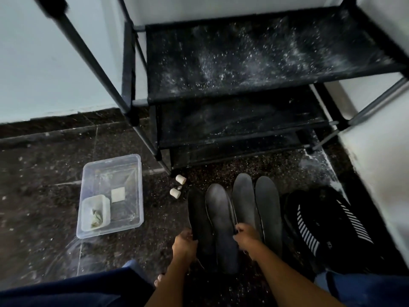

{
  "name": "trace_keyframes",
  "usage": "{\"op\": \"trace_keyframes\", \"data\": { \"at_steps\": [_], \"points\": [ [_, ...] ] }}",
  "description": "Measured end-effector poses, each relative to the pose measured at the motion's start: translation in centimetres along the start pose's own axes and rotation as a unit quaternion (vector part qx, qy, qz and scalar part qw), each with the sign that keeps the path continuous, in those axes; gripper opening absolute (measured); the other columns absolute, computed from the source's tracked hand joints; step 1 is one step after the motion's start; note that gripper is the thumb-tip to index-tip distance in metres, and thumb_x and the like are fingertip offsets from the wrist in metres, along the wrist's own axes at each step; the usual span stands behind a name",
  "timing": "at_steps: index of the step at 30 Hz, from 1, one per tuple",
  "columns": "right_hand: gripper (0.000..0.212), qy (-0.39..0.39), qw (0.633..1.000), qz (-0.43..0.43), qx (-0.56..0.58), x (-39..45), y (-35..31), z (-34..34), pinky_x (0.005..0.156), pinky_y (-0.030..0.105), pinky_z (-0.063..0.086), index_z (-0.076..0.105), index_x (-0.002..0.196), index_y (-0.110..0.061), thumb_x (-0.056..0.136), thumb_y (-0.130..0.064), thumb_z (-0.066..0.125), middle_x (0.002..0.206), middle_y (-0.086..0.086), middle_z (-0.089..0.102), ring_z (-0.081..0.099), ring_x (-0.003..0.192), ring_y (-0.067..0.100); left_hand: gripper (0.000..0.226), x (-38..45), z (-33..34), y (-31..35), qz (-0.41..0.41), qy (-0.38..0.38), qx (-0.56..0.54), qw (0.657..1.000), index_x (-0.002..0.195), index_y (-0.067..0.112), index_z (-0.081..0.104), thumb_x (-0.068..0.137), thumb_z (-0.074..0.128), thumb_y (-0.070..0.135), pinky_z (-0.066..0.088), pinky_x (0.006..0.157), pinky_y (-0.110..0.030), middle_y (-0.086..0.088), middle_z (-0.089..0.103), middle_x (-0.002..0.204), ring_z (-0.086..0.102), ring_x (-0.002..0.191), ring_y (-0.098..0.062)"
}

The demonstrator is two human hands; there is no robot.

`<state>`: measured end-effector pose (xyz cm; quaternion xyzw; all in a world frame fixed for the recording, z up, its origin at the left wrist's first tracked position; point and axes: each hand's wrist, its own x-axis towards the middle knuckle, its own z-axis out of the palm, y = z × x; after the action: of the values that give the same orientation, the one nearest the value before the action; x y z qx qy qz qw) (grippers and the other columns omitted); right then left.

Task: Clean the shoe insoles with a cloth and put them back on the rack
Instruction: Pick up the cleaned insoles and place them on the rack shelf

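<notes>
Insoles: four dark grey, flat foam shoe insoles [221, 220] lie side by side on the floor, toes toward the rack; the two on the left overlap a little, the two on the right lie just beside them; a pale dusty film shows on the second and third.
Left hand: the left hand [184, 241] pinches the heel edge of the leftmost, darkest insole [198, 216], fingers curled over its rim.
Right hand: the right hand [245, 237] grips the heel end between the second and third insoles, fingers curled; which of the two it holds I cannot tell.
Cloth: no wiping cloth is plainly in either hand; the black fabric with white stripes [329, 224] lying right of the insoles may be it, though that is a guess.
Rack: the black metal-framed shoe rack with fabric shelves [254, 63] stands just beyond the insoles; its top shelf is speckled with white dust.
Step in hand: probably gathering or lifting the insoles for wiping; best taken one at a time, held firm at the heel; wipe from heel to toe so the dust leaves the surface; the dusty shelf would soil a clean insole, so it is worth wiping first.
Nearby: a clear plastic tub [135, 196] holding a small white container sits on the dark speckled stone floor [44, 185] to the left; two small white caps [178, 186] lie between tub and insoles.
</notes>
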<state>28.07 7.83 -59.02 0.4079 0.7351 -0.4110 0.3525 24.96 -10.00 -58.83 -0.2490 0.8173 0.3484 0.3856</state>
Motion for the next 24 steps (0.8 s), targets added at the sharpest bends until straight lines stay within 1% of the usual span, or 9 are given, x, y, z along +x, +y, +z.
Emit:
{"op": "trace_keyframes", "data": {
  "at_steps": [1,5,8,11,12,14,16,18,24],
  "points": [
    [0.026,0.000,1.000,-0.004,0.005,-0.7,-0.1,-0.6,0.056,0.016,0.038,0.047,0.072,-0.025,0.086,-0.005,0.055,0.092,0.002,0.052,0.050,0.082,0.016,0.017,-0.8,-0.3,0.1,0.004,0.003,-0.011,1.000,0.102,0.014,0.062,0.087,0.061,0.007,0.050,0.054,-0.021,-0.001,0.064,0.083,0.061,0.067,-0.014],
    [0.030,0.026,0.999,-0.043,0.010,-3.3,-0.7,-3.8,0.066,0.029,0.048,0.048,0.060,-0.020,0.081,-0.003,0.059,0.084,0.007,0.054,0.055,0.080,0.020,0.017,-4.3,-1.9,1.2,0.061,0.009,-0.063,0.996,0.092,0.013,0.067,0.082,0.063,0.000,0.054,0.072,-0.030,-0.004,0.068,0.083,0.063,0.073,-0.018],
    [0.031,0.028,0.995,-0.097,0.011,-5.8,-1.3,-6.8,0.072,0.035,0.051,0.048,0.059,-0.020,0.083,-0.006,0.062,0.074,0.004,0.051,0.053,0.075,0.020,0.020,-7.3,-3.7,3.0,0.117,0.016,-0.102,0.988,0.083,0.011,0.065,0.080,0.062,-0.008,0.055,0.068,-0.025,-0.005,0.069,0.081,0.061,0.067,-0.012],
    [0.030,0.026,0.988,-0.142,0.047,-9.4,-2.4,-9.8,0.050,0.023,0.046,0.050,0.067,-0.019,0.088,0.000,0.057,0.066,0.003,0.047,0.049,0.054,0.013,0.028,-10.0,-5.5,5.5,0.163,0.028,-0.149,0.975,0.075,0.015,0.063,0.079,0.061,-0.012,0.053,0.067,-0.024,-0.004,0.069,0.075,0.063,0.065,-0.011],
    [0.026,0.025,0.986,-0.151,0.071,-10.8,-2.8,-10.8,0.041,0.019,0.041,0.050,0.071,-0.015,0.090,0.003,0.054,0.066,0.004,0.046,0.048,0.049,0.011,0.026,-11.0,-6.1,6.4,0.177,0.033,-0.156,0.971,0.077,0.015,0.064,0.080,0.061,-0.011,0.053,0.068,-0.028,-0.002,0.067,0.072,0.064,0.069,-0.015],
    [0.023,0.015,0.980,-0.164,0.108,-13.2,-3.5,-12.6,0.040,0.018,0.041,0.053,0.078,-0.013,0.091,0.006,0.051,0.070,0.005,0.047,0.051,0.053,0.009,0.016,-12.9,-7.1,7.9,0.197,0.034,-0.163,0.966,0.089,0.008,0.065,0.083,0.060,-0.006,0.055,0.067,-0.035,-0.005,0.065,0.074,0.061,0.071,-0.021],
    [0.027,0.002,0.977,-0.179,0.116,-15.3,-4.1,-14.0,0.045,0.019,0.046,0.054,0.074,-0.014,0.092,0.006,0.050,0.070,0.003,0.050,0.050,0.061,0.010,0.015,-15.0,-7.9,9.1,0.222,0.022,-0.179,0.958,0.096,0.006,0.064,0.086,0.058,-0.004,0.054,0.058,-0.027,-0.003,0.064,0.074,0.061,0.067,-0.017],
    [0.029,-0.002,0.974,-0.193,0.120,-17.0,-5.1,-15.5,0.048,0.020,0.047,0.054,0.073,-0.014,0.092,0.007,0.047,0.069,0.004,0.051,0.049,0.061,0.011,0.016,-16.9,-8.9,10.6,0.248,0.020,-0.191,0.949,0.093,0.010,0.063,0.088,0.058,-0.003,0.051,0.050,-0.022,0.000,0.064,0.072,0.059,0.064,-0.013],
    [0.028,0.016,0.961,-0.234,0.145,-20.9,-9.9,-20.6,0.056,0.026,0.045,0.057,0.077,-0.012,0.094,0.007,0.045,0.075,0.004,0.057,0.053,0.069,0.013,0.021,-19.2,-11.9,16.1,0.313,0.018,-0.198,0.929,0.107,0.007,0.061,0.089,0.058,-0.002,0.053,0.062,-0.033,-0.007,0.066,0.080,0.061,0.069,-0.018]
  ]
}}
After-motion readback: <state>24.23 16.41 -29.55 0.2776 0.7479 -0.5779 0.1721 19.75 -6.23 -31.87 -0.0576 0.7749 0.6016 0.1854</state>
